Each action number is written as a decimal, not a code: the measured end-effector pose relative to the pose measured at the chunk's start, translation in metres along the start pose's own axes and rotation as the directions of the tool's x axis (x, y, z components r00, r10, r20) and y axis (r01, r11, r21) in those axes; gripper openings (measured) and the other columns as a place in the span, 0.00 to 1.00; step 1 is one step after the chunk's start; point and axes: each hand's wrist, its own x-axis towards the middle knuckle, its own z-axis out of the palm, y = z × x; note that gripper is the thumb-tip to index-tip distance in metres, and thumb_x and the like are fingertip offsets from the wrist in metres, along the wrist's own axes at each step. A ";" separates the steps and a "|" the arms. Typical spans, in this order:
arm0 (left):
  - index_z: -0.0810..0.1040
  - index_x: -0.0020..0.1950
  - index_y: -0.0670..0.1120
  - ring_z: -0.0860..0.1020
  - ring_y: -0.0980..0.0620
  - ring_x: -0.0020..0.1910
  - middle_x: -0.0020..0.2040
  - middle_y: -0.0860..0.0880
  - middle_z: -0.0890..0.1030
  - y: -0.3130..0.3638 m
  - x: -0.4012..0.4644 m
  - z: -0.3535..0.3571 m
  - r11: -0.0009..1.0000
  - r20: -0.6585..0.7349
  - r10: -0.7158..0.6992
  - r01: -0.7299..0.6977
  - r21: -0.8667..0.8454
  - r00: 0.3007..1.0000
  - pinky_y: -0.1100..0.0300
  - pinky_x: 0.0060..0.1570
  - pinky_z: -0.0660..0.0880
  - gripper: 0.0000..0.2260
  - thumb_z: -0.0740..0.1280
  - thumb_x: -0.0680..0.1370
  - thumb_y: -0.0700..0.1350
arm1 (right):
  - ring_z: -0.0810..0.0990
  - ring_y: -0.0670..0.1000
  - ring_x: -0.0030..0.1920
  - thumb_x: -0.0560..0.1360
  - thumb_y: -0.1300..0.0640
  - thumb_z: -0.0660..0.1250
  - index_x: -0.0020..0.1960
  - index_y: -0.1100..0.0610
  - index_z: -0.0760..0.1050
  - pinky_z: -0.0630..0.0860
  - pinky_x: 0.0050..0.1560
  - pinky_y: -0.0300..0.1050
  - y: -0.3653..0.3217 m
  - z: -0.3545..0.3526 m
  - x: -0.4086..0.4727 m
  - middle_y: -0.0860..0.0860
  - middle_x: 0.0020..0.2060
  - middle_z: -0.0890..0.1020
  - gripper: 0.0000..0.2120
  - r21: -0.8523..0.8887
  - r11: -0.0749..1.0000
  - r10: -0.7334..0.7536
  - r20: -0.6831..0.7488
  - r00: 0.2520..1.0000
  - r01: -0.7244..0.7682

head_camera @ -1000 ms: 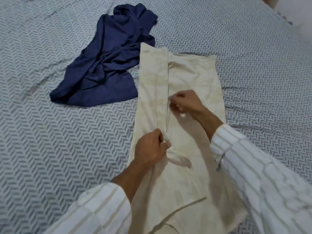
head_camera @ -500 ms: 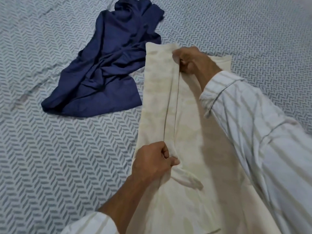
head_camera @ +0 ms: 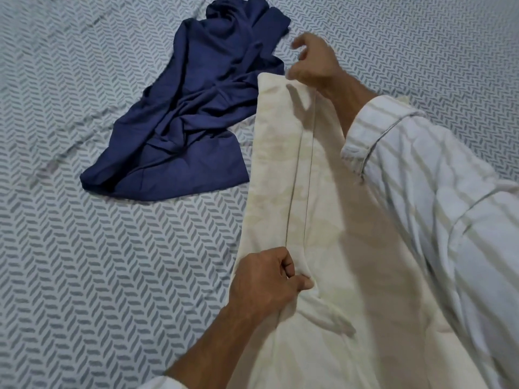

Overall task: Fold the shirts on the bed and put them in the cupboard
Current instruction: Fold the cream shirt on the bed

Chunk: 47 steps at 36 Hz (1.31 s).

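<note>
A cream shirt (head_camera: 323, 209) lies lengthwise on the bed, its left side folded in over the middle. My left hand (head_camera: 266, 284) pinches the folded edge near the shirt's lower part. My right hand (head_camera: 314, 63) hovers over the shirt's far top edge, fingers loosely curled and spread, gripping nothing. A crumpled navy blue shirt (head_camera: 196, 113) lies to the left of the cream one, touching its upper left corner. My striped right sleeve hides the cream shirt's right side.
The bed (head_camera: 84, 248) is covered by a sheet with a grey-and-white herringbone pattern. It stretches away on all sides of the two shirts. No cupboard is in view.
My right hand slid up the folded edge from the shirt's middle to its far top edge, then let go and lifted. My left hand kept its pinch. The camera moved closer.
</note>
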 end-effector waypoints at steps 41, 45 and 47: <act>0.78 0.35 0.50 0.80 0.57 0.32 0.30 0.55 0.80 0.003 0.000 -0.005 0.998 -0.037 -0.002 0.004 0.061 0.999 0.56 0.38 0.79 0.19 0.81 0.63 0.60 | 0.80 0.53 0.58 0.77 0.54 0.69 0.55 0.55 0.82 0.72 0.64 0.45 0.192 -0.054 -0.360 0.50 0.55 0.83 0.09 -0.144 0.989 -0.007 -0.324 0.946 -0.042; 0.78 0.35 0.50 0.81 0.55 0.35 0.31 0.55 0.81 0.012 -0.005 -0.005 0.984 -0.055 0.019 -0.008 0.177 0.998 0.57 0.40 0.79 0.18 0.80 0.63 0.60 | 0.79 0.53 0.54 0.75 0.53 0.74 0.56 0.54 0.82 0.74 0.57 0.42 0.225 -0.077 -0.419 0.47 0.52 0.80 0.11 -0.134 0.980 0.094 -0.346 0.933 -0.148; 0.78 0.35 0.50 0.81 0.55 0.35 0.30 0.55 0.81 0.018 -0.009 -0.003 0.973 -0.065 0.038 -0.022 0.230 0.997 0.56 0.41 0.79 0.17 0.80 0.63 0.60 | 0.80 0.50 0.52 0.73 0.57 0.78 0.54 0.53 0.81 0.79 0.51 0.41 0.229 -0.082 -0.425 0.47 0.51 0.80 0.11 0.064 0.978 0.209 -0.361 0.909 -0.199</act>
